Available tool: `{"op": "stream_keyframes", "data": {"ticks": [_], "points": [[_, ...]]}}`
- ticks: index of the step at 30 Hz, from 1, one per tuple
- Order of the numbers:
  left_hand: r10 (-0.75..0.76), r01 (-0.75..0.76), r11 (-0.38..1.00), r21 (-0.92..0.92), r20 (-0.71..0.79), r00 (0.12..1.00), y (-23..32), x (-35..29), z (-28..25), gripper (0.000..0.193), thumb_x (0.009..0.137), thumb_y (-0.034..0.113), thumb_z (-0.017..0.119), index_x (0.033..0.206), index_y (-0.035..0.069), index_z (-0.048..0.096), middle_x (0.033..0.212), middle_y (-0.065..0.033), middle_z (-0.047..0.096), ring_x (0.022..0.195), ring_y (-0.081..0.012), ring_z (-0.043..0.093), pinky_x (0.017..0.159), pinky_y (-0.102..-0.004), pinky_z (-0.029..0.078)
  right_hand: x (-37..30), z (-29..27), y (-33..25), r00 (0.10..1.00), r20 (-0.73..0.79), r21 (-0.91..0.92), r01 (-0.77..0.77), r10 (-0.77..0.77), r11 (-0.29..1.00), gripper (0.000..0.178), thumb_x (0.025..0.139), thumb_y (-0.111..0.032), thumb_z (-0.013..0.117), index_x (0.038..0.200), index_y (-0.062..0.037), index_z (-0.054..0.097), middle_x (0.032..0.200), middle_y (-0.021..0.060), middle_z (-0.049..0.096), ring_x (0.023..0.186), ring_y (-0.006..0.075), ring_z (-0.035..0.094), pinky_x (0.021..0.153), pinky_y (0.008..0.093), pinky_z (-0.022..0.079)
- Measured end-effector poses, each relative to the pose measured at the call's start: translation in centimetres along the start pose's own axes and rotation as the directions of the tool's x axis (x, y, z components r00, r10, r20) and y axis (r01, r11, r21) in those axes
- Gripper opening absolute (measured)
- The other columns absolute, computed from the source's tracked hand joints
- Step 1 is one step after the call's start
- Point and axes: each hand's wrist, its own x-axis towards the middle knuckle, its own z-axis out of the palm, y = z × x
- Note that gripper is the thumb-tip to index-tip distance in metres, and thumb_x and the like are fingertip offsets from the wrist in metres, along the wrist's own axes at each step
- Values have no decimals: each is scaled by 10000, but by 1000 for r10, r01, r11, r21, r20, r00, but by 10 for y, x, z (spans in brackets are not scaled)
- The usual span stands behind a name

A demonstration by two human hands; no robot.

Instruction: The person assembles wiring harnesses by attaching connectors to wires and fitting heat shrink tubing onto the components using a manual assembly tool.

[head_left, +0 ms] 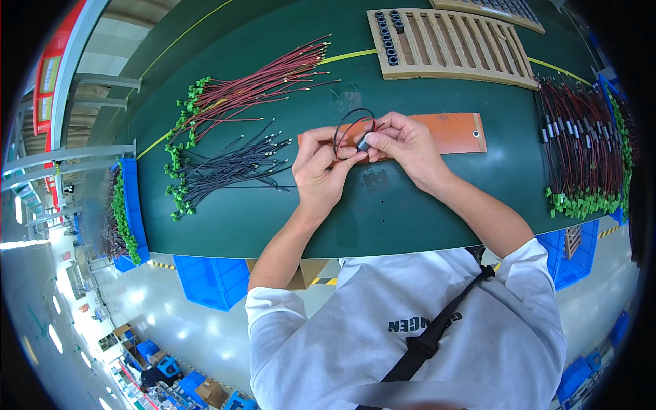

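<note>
Over the middle of the green table, both my hands meet at a small dark grey ferrite ring (363, 144). Black and red wires (354, 111) loop up from it between my fingers. My left hand (318, 162) pinches the wires at the ring's left side, its fingers closed. With thumb and fingers, my right hand (408, 145) grips the ring itself. Under my hands lies an orange-brown strip (451, 133). To the left are a bundle of red wires (263, 80) and a bundle of black wires (229, 164), both with green connectors at one end.
A wooden slotted rack (465, 44) at the back holds several dark rings in its left slots; part of another rack (495, 8) shows behind it. Wire sets with grey rings and green connectors (574, 147) lie at the right. Blue bins (212, 280) stand below the table's front edge (410, 254).
</note>
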Motion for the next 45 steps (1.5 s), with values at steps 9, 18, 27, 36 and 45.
{"op": "stream_keyframes", "data": {"ticks": [9,18,27,36,45], "points": [[-137,115,988,106,232,963,14,15,2,435,875,75,804,1292,32,690,1194,-145,749,1065,-239,753,912,-321,589,-11,1,-16,998,-4,-149,59,-60,987,160,1043,-118,644,1099,27,681,919,91,732,769,128,710,711,273,606],[-124,64,982,179,347,929,10,28,10,399,878,119,820,1256,36,721,1181,-158,751,1034,-261,757,881,-329,597,-29,-25,-52,758,80,-833,408,-647,375,117,952,3,661,1036,12,742,1068,115,762,923,254,749,799,356,606],[-191,476,850,-225,711,676,0,76,34,271,995,210,719,1095,-38,759,933,-90,761,861,-153,705,780,-311,562,-34,-78,-48,849,172,-577,499,-500,647,131,969,-1,659,1068,17,743,1061,114,747,1009,228,716,885,331,564],[-339,602,746,-283,617,710,0,37,50,176,1015,141,692,1046,-17,764,825,-59,728,697,-84,647,612,-236,504,-31,-72,-29,904,-137,-535,276,-404,799,124,975,-71,722,1045,18,771,985,81,725,904,127,689,788,252,560],[-326,566,760,-320,567,757,1,35,49,164,1034,102,655,1033,-33,748,868,-91,737,706,-127,675,638,-248,533,-31,-71,-31,930,-191,-522,174,-313,835,117,964,-108,749,980,4,778,939,45,713,847,104,639,748,250,512]]}}
